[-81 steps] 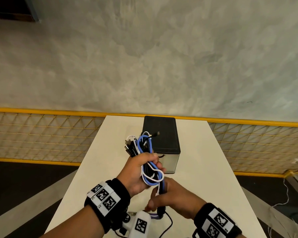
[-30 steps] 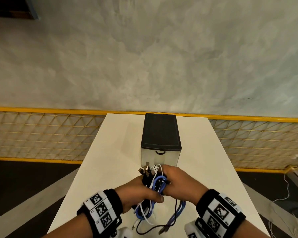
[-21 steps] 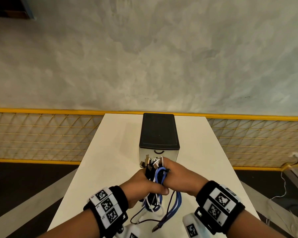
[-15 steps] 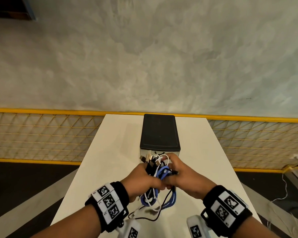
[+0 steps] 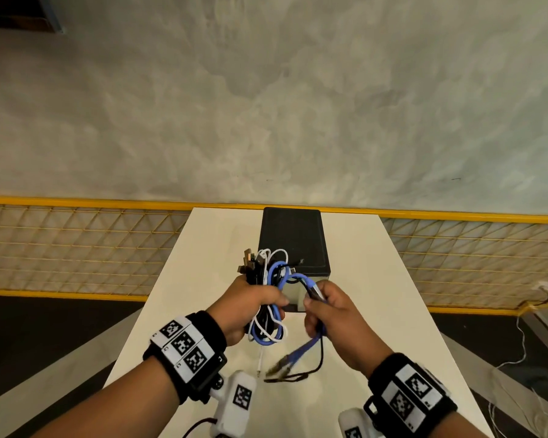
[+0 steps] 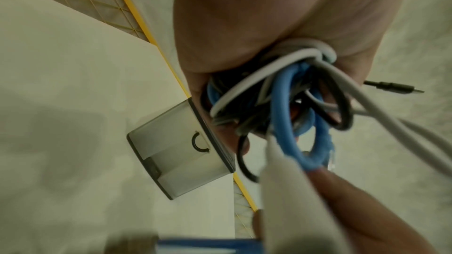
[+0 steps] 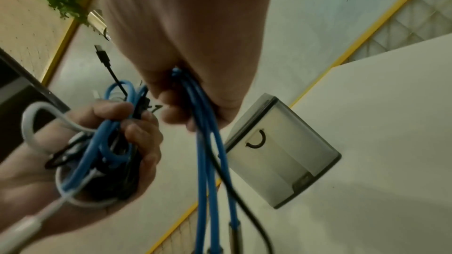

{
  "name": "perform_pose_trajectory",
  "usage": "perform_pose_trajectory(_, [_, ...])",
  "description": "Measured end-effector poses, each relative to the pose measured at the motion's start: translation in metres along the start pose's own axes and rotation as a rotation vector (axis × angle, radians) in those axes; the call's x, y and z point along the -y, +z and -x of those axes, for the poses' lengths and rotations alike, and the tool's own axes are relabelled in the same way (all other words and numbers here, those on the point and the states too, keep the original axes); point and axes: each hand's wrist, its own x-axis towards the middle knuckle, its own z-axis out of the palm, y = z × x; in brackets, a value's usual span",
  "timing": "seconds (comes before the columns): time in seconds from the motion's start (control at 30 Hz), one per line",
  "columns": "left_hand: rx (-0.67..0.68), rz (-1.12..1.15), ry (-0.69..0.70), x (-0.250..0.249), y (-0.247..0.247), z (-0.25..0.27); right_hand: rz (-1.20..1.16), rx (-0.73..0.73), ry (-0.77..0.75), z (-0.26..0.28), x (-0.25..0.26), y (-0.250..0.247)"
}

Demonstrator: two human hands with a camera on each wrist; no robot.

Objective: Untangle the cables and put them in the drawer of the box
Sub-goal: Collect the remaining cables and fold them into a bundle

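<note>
Untangling barely begun: cables still knotted, drawer shut, nothing stowed.
Going left to right, the left hand (image 5: pixel 247 303) clenches one tangled bundle (image 5: pixel 268 279) of white, black and blue cables above the counter (image 5: pixel 196 279); the right hand (image 5: pixel 332 311) pinches a blue cable (image 7: pixel 205 161) and a black strand, drawing them out. One box (image 5: pixel 293 241) stands at the counter's far edge, its single drawer (image 6: pixel 181 154) closed. How many cables the bundle holds I cannot tell.
</note>
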Motion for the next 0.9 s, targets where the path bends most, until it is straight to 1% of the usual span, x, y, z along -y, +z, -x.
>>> perform_pose_trajectory(0.07, [0.033, -0.002, -0.028, 0.003, 0.000, 0.002, -0.040, -0.061, 0.003, -0.002, 0.002, -0.001])
perform_pose_trajectory(0.17, [0.093, -0.020, -0.046, 0.006, 0.004, 0.007, -0.134, -0.091, 0.057, -0.005, 0.007, -0.002])
perform_pose_trajectory(0.27, [0.134, -0.066, -0.008, 0.011, 0.014, 0.009, -0.321, -0.075, 0.122, -0.003, 0.016, -0.002])
perform_pose_trajectory(0.33, [0.150, -0.085, 0.028, 0.017, 0.020, 0.009, -0.363, -0.050, 0.149, -0.001, 0.020, 0.002])
perform_pose_trajectory(0.4, [0.156, -0.105, 0.045, 0.022, 0.025, 0.011, -0.341, -0.005, 0.171, 0.002, 0.025, 0.011])
perform_pose_trajectory(0.47, [0.164, -0.089, 0.055, 0.025, 0.030, 0.012, -0.275, -0.004, 0.169, 0.003, 0.026, 0.018])
perform_pose_trajectory(0.57, [0.115, -0.032, 0.081, 0.025, 0.034, 0.013, -0.262, -0.010, 0.159, -0.003, 0.022, 0.023])
perform_pose_trajectory(0.63, [0.108, -0.034, 0.102, 0.025, 0.034, 0.011, -0.269, 0.034, 0.179, -0.005, 0.022, 0.022])
perform_pose_trajectory(0.7, [0.101, -0.021, 0.108, 0.026, 0.034, 0.011, -0.175, 0.081, 0.204, -0.007, 0.022, 0.020])
perform_pose_trajectory(0.8, [0.095, -0.005, 0.114, 0.028, 0.032, 0.010, -0.038, 0.065, 0.225, -0.008, 0.017, 0.016])
perform_pose_trajectory(0.9, [0.074, 0.033, 0.094, 0.032, 0.033, 0.009, 0.010, 0.070, 0.284, -0.015, 0.005, 0.015])
